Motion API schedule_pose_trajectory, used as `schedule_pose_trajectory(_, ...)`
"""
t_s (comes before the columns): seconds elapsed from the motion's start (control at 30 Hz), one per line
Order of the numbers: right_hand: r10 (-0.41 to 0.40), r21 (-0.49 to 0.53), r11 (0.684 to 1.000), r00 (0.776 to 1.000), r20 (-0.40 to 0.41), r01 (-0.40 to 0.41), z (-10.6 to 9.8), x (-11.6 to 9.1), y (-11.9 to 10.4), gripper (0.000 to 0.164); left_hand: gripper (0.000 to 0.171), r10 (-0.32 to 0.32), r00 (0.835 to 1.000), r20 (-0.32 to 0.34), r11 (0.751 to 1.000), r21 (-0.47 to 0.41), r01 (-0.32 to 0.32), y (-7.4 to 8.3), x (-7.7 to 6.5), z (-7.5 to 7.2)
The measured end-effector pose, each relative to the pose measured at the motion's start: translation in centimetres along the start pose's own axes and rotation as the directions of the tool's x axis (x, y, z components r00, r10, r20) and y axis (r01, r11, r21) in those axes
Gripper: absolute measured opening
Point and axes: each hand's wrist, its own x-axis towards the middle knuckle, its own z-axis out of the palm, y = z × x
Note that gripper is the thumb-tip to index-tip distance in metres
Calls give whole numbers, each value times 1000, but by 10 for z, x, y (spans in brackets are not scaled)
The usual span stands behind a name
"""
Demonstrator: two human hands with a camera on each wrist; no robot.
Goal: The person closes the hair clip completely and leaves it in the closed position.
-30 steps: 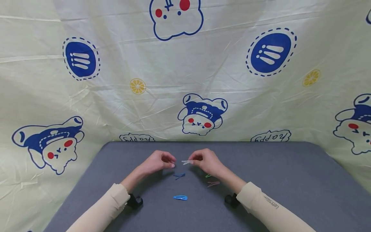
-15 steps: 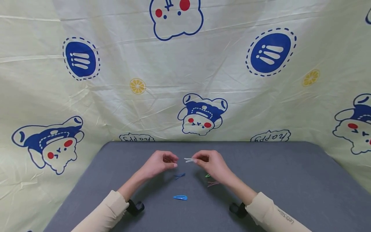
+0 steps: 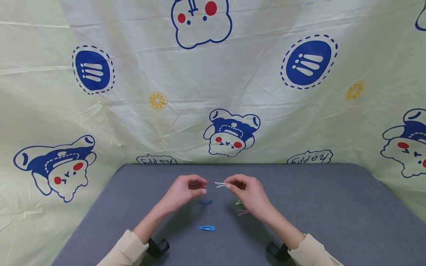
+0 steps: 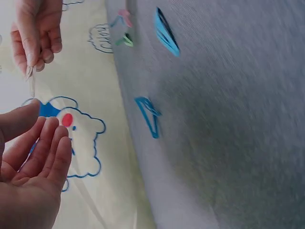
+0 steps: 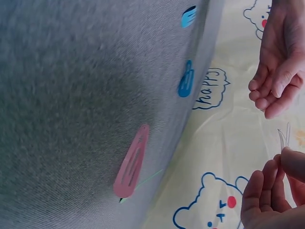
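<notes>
My right hand (image 3: 251, 192) pinches a white snap hair clip (image 3: 220, 184) between thumb and fingers above the table. The clip's two leaves are spread apart at the left end. Just left of it, my left hand (image 3: 183, 192) hovers with fingers loosely bent; nothing shows in its grasp, and a gap separates it from the clip. Below the hands lie a dark blue snap clip (image 3: 206, 203), a bright blue clip (image 3: 207, 228), a green clip (image 3: 238, 202) and a pink clip (image 3: 243, 212). The right wrist view shows the pink clip (image 5: 129, 167) close up.
A grey cloth-covered table (image 3: 316, 207) stretches under both arms. Behind its far edge hangs a cream curtain (image 3: 186, 129) printed with cartoon bears. Black straps with camera mounts sit on both wrists.
Both hands have shifted a little to the right, the white clip travelling with the right hand. The clips on the table stay put. The head view has tilted very slightly.
</notes>
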Motion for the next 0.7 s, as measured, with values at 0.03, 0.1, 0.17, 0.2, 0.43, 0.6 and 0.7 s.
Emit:
schedule_pose_trajectory(0.03, 4, -2, 1000, 1000, -3, -4, -1, -2, -1, 13, 20, -1, 1000, -5, 1000, -6, 1, 2, -2, 0)
schedule_pose_trajectory(0.1, 10, 2, 1000, 1000, -7, -10, -3, -6, -4, 13, 20, -2, 1000, -15, 1000, -17, 1, 8, -5, 0)
schedule_pose_trajectory(0.17, 12, 11, 1000, 1000, -11, -12, -6, -10, -7, 12, 20, -5, 1000, -20, 1000, -26, 4, 13, -9, 1)
schedule_pose_trajectory(0.2, 12, 17, 1000, 1000, -14, -12, -7, -13, -8, 13, 21, -7, 1000, -22, 999, -31, 6, 15, -11, 1)
schedule_pose_trajectory(0.43, -10, 18, 1000, 999, -40, 10, -17, -31, -16, 12, 19, -8, 1000, -16, 999, -53, 7, 32, -23, 6)
schedule_pose_trajectory(0.6, -10, 47, 999, 999, -42, 12, -21, -44, -22, 12, 18, -14, 1000, -4, 996, -93, 13, 43, -32, 9)
schedule_pose_trajectory(0.7, 4, 73, 997, 999, -44, 0, -22, -51, -25, 12, 18, -10, 1000, 7, 994, -113, 11, 47, -38, 11)
